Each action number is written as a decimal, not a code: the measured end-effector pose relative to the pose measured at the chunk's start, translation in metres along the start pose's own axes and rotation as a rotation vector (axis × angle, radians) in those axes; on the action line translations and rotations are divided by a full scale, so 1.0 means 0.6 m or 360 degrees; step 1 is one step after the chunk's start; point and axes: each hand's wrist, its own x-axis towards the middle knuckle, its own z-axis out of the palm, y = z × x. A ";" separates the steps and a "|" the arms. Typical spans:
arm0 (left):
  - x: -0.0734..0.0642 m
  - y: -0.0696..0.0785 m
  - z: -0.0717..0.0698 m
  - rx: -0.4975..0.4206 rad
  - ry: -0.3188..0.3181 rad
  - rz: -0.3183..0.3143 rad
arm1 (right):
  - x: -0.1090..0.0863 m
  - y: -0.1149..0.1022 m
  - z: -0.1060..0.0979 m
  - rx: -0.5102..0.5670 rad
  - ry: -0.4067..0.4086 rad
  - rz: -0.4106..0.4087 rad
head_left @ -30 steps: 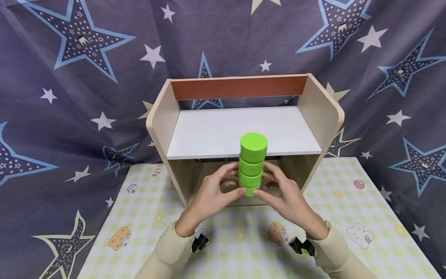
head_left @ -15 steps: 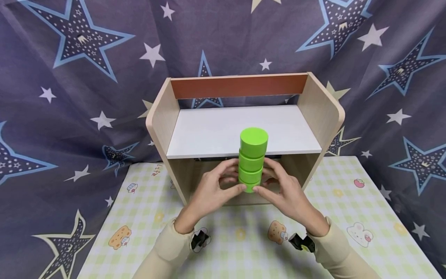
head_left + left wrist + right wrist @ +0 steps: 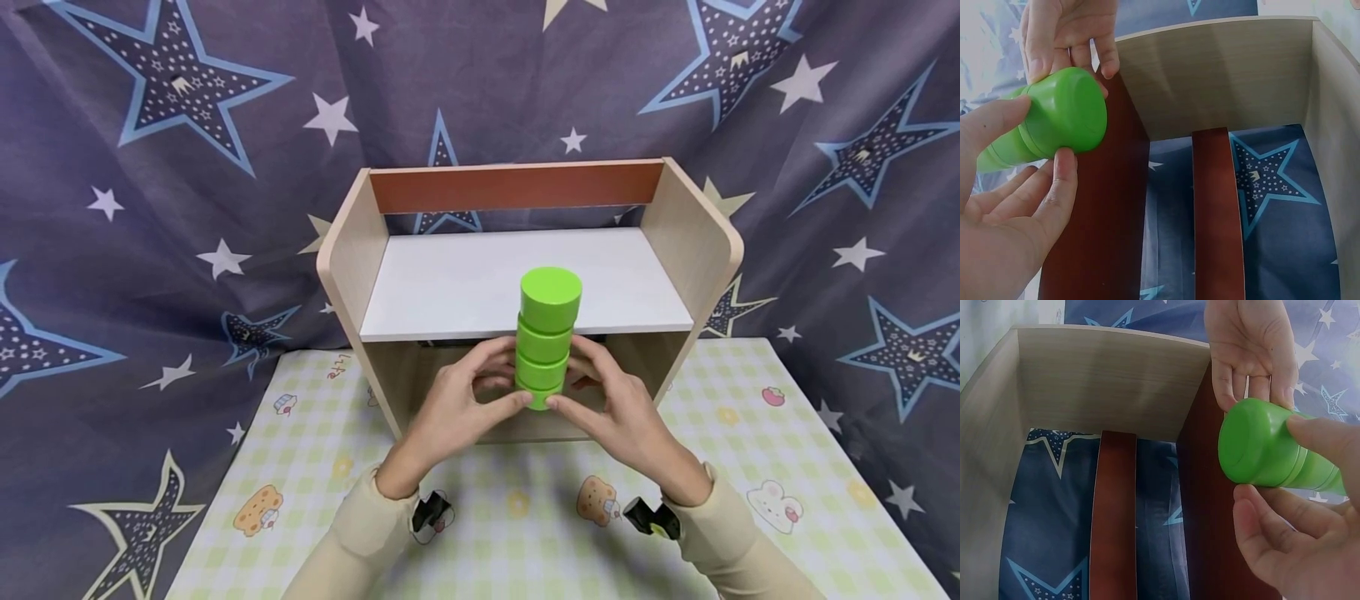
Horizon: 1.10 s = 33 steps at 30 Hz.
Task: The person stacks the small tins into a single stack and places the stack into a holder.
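A bright green cylinder with several ring-like grooves stands upright, raised off the table, in front of the white shelf. Its flat top rises above the shelf's front edge. My left hand grips its lower part from the left, thumb on the near side and fingers behind. From the right, my right hand grips it the same way, with its thumb against the side. The wrist views show the rounded bottom end of the cylinder. Some fingertips behind the cylinder are hidden in the head view.
A small wooden shelf unit with side panels and a brown back rail stands at the back of the table. Its lower compartment lies behind my hands. A checked cloth covers the table, and a starry curtain hangs behind.
Both hands have lifted the green cylinder slightly, so its top reaches higher in front of the white shelf. Their grip looks the same.
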 end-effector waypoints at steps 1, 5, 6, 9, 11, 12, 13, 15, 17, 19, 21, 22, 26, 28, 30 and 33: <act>0.000 0.000 0.000 0.0004 -0.0003 0.0001 | 0.000 0.000 -0.001 -0.0003 0.0003 -0.0003; 0.003 0.002 -0.001 0.0002 -0.0004 0.0012 | 0.003 -0.002 -0.003 -0.0010 0.0010 -0.0021; 0.003 0.002 -0.001 -0.0001 -0.0003 0.0017 | 0.004 -0.002 -0.003 -0.0011 0.0013 -0.0027; 0.005 0.003 -0.002 -0.0012 0.0003 0.0038 | 0.008 -0.002 -0.005 -0.0020 0.0024 -0.0045; 0.007 0.004 -0.003 -0.0015 0.0003 0.0050 | 0.010 -0.003 -0.006 -0.0025 0.0031 -0.0049; 0.007 0.004 -0.003 -0.0016 0.0002 0.0054 | 0.010 -0.003 -0.006 -0.0029 0.0033 -0.0048; 0.008 0.005 -0.003 -0.0016 0.0002 0.0058 | 0.011 -0.003 -0.007 -0.0033 0.0034 -0.0046; 0.008 0.006 -0.004 -0.0021 0.0002 0.0058 | 0.012 -0.004 -0.008 -0.0038 0.0029 -0.0038; 0.009 0.008 -0.004 -0.0025 0.0004 0.0059 | 0.013 -0.005 -0.009 -0.0044 0.0024 -0.0032; 0.011 0.009 -0.005 -0.0024 0.0010 0.0061 | 0.015 -0.006 -0.010 -0.0053 0.0024 -0.0029; 0.012 0.010 -0.005 -0.0023 0.0018 0.0065 | 0.016 -0.007 -0.012 -0.0063 0.0026 -0.0027; 0.013 0.010 -0.005 -0.0021 0.0021 0.0069 | 0.017 -0.007 -0.012 -0.0070 0.0026 -0.0025; 0.016 0.012 -0.007 -0.0017 0.0026 0.0089 | 0.020 -0.010 -0.015 -0.0093 0.0029 -0.0019; 0.018 0.012 -0.007 -0.0019 0.0028 0.0096 | 0.022 -0.011 -0.016 -0.0102 0.0032 -0.0015; 0.019 0.013 -0.008 -0.0025 0.0033 0.0099 | 0.023 -0.012 -0.016 -0.0101 0.0036 -0.0014; 0.021 0.015 -0.009 -0.0039 0.0039 0.0097 | 0.026 -0.012 -0.017 -0.0099 0.0041 -0.0013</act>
